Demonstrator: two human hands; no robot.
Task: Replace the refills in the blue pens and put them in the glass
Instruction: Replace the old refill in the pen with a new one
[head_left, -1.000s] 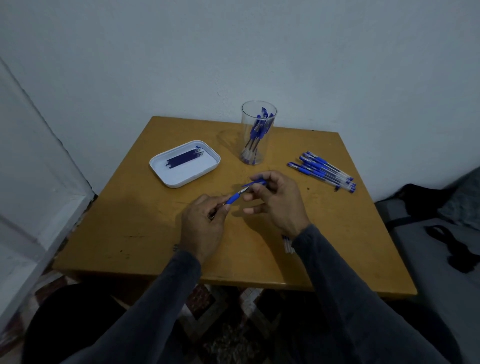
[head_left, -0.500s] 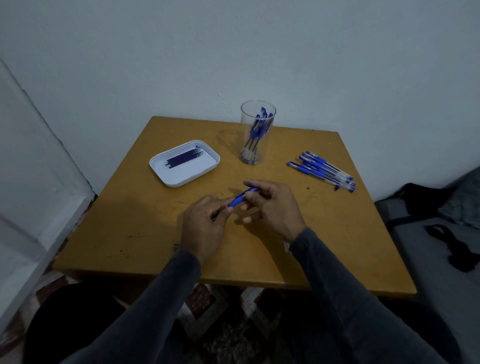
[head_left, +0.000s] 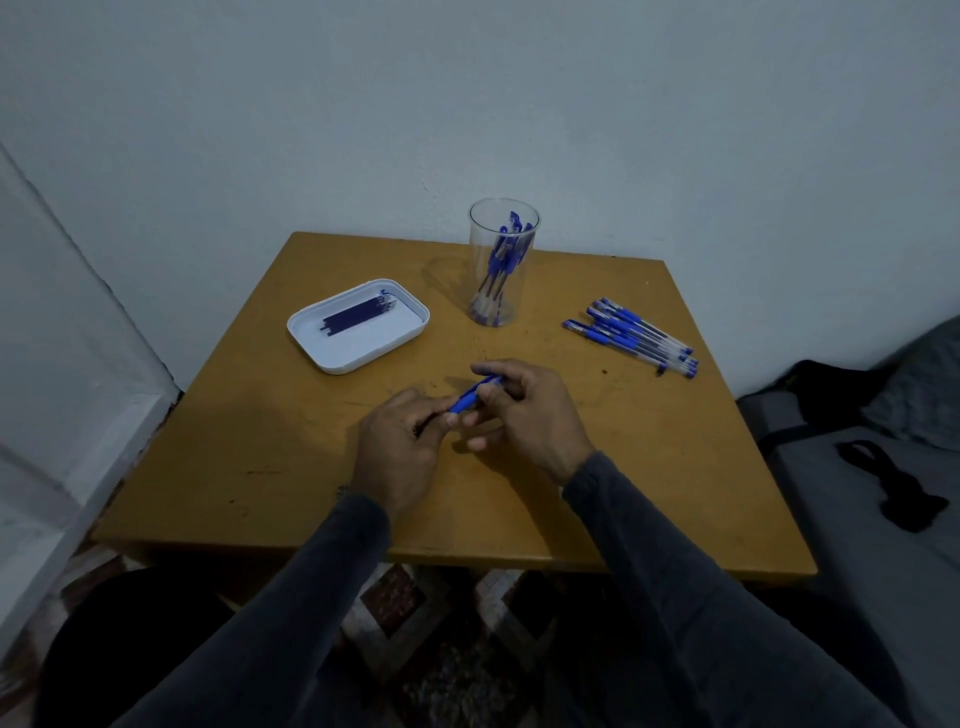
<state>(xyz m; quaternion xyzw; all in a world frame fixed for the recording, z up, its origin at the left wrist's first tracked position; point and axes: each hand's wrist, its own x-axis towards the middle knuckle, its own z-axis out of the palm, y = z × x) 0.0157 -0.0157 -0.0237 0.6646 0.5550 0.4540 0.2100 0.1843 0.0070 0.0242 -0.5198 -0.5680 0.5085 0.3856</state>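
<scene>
Head view: both hands meet over the table (head_left: 675, 467) centre, gripping one blue pen (head_left: 470, 399) between them. Left hand (head_left: 402, 447) pinches its lower end, fingers curled; right hand (head_left: 524, 410) curls round the upper end. Glass (head_left: 503, 262) at 12 o'clock from the hands — upright, several pens inside. White tray (head_left: 358, 325) with dark refills (head_left: 358, 317) at 10 o'clock. Loose pens (head_left: 631, 336) lie in a bunch at 2 o'clock.

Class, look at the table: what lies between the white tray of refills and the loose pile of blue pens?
In the head view, the clear glass holding blue pens stands between the white tray and the loose pen pile, slightly farther back.
</scene>
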